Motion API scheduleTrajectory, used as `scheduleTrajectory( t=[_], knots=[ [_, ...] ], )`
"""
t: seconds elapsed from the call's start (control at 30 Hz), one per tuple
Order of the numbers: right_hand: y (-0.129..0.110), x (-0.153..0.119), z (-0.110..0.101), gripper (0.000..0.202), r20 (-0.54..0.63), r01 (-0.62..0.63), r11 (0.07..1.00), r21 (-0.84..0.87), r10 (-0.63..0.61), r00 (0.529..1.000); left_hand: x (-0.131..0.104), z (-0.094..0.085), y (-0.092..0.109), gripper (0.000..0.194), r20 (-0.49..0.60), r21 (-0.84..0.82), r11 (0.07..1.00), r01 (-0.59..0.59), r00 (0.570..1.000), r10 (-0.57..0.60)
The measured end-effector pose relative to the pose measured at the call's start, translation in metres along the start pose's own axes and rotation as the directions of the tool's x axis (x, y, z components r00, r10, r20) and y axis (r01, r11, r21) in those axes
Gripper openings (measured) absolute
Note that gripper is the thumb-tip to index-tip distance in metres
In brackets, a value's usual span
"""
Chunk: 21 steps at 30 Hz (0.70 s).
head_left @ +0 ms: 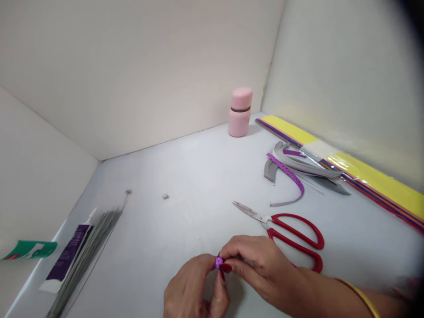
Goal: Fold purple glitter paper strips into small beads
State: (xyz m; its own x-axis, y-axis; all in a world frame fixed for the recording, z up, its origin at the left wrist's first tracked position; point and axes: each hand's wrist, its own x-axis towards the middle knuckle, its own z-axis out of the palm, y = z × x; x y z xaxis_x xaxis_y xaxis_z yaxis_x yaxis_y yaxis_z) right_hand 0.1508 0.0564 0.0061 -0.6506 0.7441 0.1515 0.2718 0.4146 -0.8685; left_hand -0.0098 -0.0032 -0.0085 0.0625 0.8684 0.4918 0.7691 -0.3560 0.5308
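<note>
Between my two hands is a small purple patterned piece (219, 262), a short rolled or folded bit of strip. My left hand (194, 287) pinches its left side with thumb and forefinger. From the right, the thumb and forefinger of my right hand (261, 265) close on the same piece, and the fingertips hide part of it. Just behind my right hand lie red-handled scissors (265, 218), blades partly apart and pointing left. A longer purple patterned strip (291, 174) curls on the table farther back.
Grey and white strip scraps (308, 168) lie beside a yellow-topped pack of coloured sheets (374, 172) along the right wall. A pink flask (240, 112) stands at the back. At left are a wire bundle (89, 251), a purple-and-white tube (68, 256) and a small silvery bit (165, 196).
</note>
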Motion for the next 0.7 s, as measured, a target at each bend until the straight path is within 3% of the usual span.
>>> scheduleTrajectory(
  t=[0.13,0.27,0.43,0.57,0.7],
  knots=[
    [0.0004,0.0031,-0.0045,0.016,0.013,-0.145,0.964,0.225,0.146,0.989,-0.0007,-0.0011,-0.0014,0.021,0.07,-0.164,0.983,0.086,0.995,-0.075],
    [0.0028,0.0027,-0.0049,0.015,0.04,-0.199,0.919,0.34,0.198,0.979,-0.0001,-0.0016,-0.0028,0.023,0.119,-0.228,0.964,0.139,0.986,-0.114],
    [0.0024,0.0033,-0.0038,0.017,0.068,-0.232,0.866,0.443,0.226,0.972,-0.0013,0.0024,-0.0031,0.016,0.057,-0.376,0.89,0.258,0.965,-0.256],
    [0.0016,0.0032,-0.004,0.017,0.084,-0.229,0.855,0.466,0.215,0.973,-0.0003,0.0029,-0.0064,0.022,0.027,-0.479,0.868,0.129,0.991,-0.132],
    [0.0009,0.0035,-0.0064,0.014,0.078,-0.209,0.88,0.427,0.194,0.978,0.0049,-0.0048,-0.0093,0.031,0.136,-0.507,0.856,0.098,0.99,-0.033]
  ],
)
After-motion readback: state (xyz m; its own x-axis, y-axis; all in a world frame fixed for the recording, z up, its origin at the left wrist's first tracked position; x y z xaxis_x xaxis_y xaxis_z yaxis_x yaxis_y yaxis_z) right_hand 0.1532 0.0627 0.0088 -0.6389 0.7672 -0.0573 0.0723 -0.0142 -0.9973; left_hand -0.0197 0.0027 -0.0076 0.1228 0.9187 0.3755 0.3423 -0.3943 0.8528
